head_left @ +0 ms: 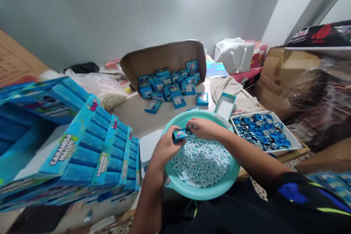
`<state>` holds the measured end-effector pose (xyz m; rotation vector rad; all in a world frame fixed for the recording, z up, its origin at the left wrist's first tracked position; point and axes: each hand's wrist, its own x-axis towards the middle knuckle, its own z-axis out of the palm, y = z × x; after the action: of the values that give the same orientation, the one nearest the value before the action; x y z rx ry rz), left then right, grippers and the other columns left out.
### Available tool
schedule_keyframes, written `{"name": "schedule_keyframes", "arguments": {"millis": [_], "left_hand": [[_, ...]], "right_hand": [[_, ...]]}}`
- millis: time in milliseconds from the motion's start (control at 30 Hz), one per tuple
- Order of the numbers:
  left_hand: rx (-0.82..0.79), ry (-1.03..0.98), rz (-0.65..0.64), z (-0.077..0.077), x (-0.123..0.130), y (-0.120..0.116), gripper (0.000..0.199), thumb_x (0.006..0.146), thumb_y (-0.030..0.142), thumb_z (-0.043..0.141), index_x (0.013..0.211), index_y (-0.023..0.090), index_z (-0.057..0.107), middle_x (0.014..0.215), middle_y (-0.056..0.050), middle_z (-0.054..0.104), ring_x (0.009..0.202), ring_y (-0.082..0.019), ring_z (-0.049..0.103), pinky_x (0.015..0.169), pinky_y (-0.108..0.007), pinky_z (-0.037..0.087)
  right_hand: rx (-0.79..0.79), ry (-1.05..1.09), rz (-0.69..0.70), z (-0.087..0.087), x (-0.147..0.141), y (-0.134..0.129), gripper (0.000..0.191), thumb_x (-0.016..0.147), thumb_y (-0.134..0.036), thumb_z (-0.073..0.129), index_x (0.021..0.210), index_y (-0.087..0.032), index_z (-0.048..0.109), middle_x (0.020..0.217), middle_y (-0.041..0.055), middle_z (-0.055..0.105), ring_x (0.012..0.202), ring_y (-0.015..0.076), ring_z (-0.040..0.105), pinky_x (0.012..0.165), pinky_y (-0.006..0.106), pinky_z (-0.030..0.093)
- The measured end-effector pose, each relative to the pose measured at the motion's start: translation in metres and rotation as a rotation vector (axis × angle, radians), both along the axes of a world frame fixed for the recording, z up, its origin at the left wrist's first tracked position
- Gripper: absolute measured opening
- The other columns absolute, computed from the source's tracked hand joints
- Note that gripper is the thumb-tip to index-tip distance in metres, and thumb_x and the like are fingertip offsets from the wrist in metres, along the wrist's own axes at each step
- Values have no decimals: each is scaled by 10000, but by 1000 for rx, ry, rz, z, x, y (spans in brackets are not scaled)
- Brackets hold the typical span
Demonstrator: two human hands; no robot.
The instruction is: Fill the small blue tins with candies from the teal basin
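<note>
Over a turquoise basin (201, 193) filled with small pale blue and white candies (201, 161), my left hand (166, 146) is wrapped round a small blue box (179, 135). My right hand (201, 128) is pinched at the box's right end, on something dark and too small to make out. Both hands are close together above the basin's upper left part. A white tray (285, 148) to the right of the basin holds blue and silver caps (259, 129).
Filled blue display cartons (65, 146) stack up at the left. Behind the basin, a tipped cardboard box (164, 56) spills small blue boxes (174, 89). An open blue-edged box (225, 106) leans near the basin. A white flat device (149, 146) lies left of it.
</note>
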<state>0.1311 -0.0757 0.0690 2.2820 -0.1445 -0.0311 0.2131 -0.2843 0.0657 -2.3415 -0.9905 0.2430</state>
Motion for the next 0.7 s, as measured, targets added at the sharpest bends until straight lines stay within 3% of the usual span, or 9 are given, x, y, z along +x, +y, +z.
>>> {"name": "schedule_keyframes", "arguments": {"millis": [333,500,633,700], "left_hand": [[5,58,40,9,-13,-1,397,741,198,659,1129,221,575,967,-4,670,890,-206,631,780,-298,443],[10,89,61,1,-12,4,435,687,195,683,1106,232,573,923,12,643,841,-190,594,740,-289,411],[-4,152,48,-10,6,16,498,597,202,755,1051,226,549,881,23,606,824,-185,559,750,-290,409],[-40,209,50,-11,13,20,450,619,256,798,997,220,556,862,23,602,859,-204,580,805,-310,432]], "right_hand": [[27,-12,5,-6,-6,11,262,958,-221,429,961,-199,689,945,80,675,869,217,621,749,324,435],[93,3,-49,-13,-6,16,211,861,-282,463,907,-286,669,960,72,704,909,280,684,799,420,506],[182,-34,-82,-24,0,21,181,745,-353,526,862,-384,661,930,28,727,888,307,726,774,458,557],[169,-32,-84,-27,5,25,196,698,-342,571,849,-419,670,923,2,733,891,313,740,774,457,581]]}}
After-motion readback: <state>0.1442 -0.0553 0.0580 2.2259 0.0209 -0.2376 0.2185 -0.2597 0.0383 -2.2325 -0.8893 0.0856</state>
